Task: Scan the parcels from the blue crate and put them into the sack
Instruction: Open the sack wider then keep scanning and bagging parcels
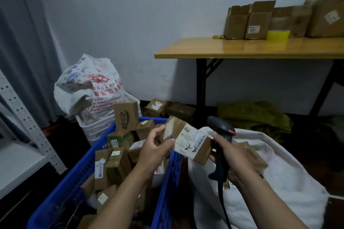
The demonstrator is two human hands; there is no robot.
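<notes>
From the head view, the left hand point(156, 147) reaches forward over the blue crate point(165, 182), its forearm crossing the heaped boxes point(115, 165) inside, and its thumb and fingers pinch the left end of a brown parcel point(188, 141). The parcel sits above the crate's right rim with its white label turned up. Just right of the crate, over the open white sack point(279, 182), the right hand point(234, 160) curls around the handle of a black scanner point(222, 128), which stands upright beside the parcel's right end and possibly touches it.
</notes>
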